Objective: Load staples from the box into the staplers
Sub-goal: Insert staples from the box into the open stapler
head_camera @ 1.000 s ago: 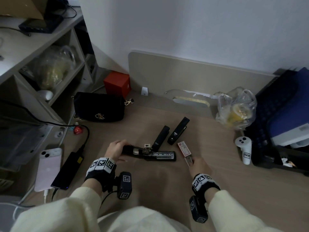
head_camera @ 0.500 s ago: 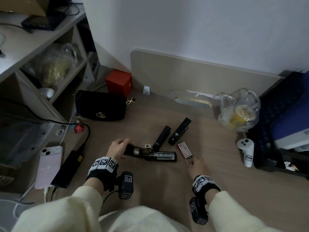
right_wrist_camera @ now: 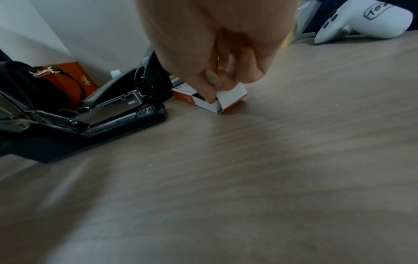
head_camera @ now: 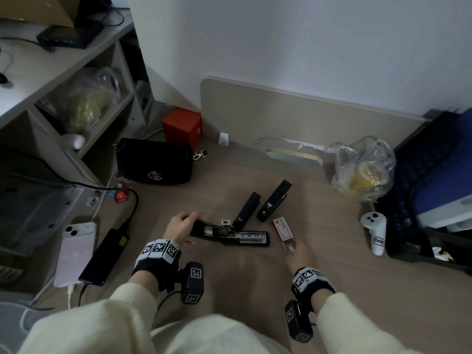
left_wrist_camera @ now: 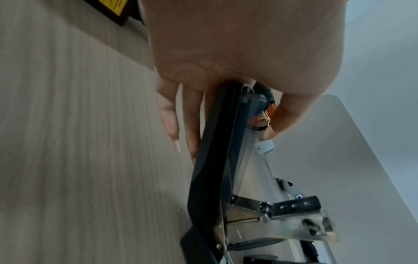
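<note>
A black stapler (head_camera: 229, 233) lies flipped open on the wooden desk, its metal staple channel bared. My left hand (head_camera: 182, 224) grips its left end, fingers on one side and thumb on the other of the stapler (left_wrist_camera: 217, 160). Two shut black staplers (head_camera: 246, 209) (head_camera: 273, 200) lie just behind. The red-and-white staple box (head_camera: 282, 228) sits to the right with its drawer slid out. My right hand (right_wrist_camera: 214, 92) dips thumb and fingertips into the staple box (right_wrist_camera: 230, 98), pinching at the staples; the strip itself is hidden.
A white controller (head_camera: 374, 231) stands to the right, with a plastic bag (head_camera: 362, 169) behind it. A black purse (head_camera: 153, 162) and a red box (head_camera: 182, 126) sit at the back left. A phone (head_camera: 76, 251) and a power bank (head_camera: 104, 256) lie at the left.
Both hands stay where they were, the left on the stapler's end and the right at the box drawer. Only the head view has shifted slightly.
</note>
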A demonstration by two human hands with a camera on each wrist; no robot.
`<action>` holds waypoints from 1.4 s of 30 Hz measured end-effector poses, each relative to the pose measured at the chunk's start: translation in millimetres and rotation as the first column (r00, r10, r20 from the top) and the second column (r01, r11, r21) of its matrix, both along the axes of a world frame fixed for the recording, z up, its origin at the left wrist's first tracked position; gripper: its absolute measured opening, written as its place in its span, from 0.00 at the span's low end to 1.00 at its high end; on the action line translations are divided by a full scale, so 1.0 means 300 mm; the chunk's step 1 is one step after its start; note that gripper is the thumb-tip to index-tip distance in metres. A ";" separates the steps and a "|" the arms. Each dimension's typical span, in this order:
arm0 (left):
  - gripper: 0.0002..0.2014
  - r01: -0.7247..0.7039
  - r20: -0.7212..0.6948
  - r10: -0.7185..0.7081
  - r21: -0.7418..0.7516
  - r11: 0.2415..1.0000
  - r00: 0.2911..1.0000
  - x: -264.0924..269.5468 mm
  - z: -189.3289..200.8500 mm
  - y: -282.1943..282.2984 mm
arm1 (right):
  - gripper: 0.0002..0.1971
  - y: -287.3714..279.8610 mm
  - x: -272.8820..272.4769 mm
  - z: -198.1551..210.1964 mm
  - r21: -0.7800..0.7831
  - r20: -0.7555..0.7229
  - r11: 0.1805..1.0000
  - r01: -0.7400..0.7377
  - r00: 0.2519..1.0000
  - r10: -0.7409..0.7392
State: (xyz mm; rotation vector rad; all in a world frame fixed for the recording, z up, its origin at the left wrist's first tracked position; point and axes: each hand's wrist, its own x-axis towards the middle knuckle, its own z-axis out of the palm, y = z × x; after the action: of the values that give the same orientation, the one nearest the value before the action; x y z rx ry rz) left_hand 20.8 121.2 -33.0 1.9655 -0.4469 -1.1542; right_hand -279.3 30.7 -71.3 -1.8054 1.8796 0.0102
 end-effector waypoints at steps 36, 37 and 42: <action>0.16 0.091 0.066 -0.086 -0.086 0.992 0.994 0.003 0.023 -0.006 | 0.23 0.026 0.229 0.236 -0.074 0.581 0.996 0.056 0.814 -0.002; 0.14 0.078 0.050 -0.075 -0.071 0.994 0.996 0.000 0.028 -0.004 | 0.24 0.028 0.230 0.240 -0.070 0.585 0.996 0.063 0.811 -0.010; 0.16 0.064 -0.086 -0.068 -0.049 0.997 0.994 -0.017 0.052 0.021 | 0.21 0.037 0.224 0.231 -0.103 0.611 0.994 0.034 0.791 0.036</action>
State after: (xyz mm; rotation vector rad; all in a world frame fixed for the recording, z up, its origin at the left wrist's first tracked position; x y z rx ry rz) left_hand 15.8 127.6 -17.3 1.8649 -0.4905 -1.2558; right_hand -212.3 41.7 -2.1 -1.6080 1.4200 -0.6222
